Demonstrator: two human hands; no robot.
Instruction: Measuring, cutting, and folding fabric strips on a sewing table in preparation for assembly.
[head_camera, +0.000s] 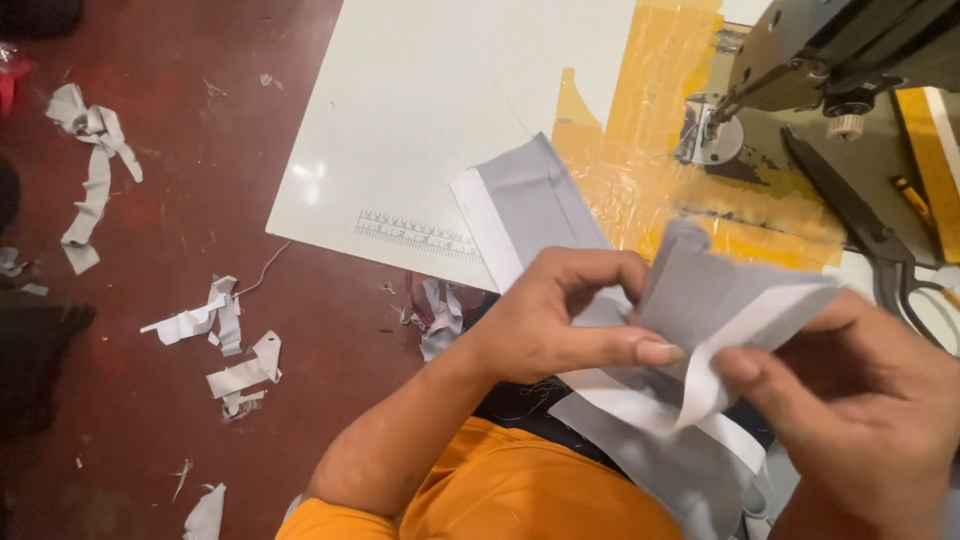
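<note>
one head-worn camera looks steeply down, close over the sewing table and floor.

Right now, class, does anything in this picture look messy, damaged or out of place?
Yes: white and grey fabric scraps lie scattered over the red floor. Yellow tape on the sewing table looks wrinkled and torn.

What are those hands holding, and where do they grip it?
Both hands pinch a grey fabric piece at its white-edged fold: left hand by thumb, right hand opposite.
</note>
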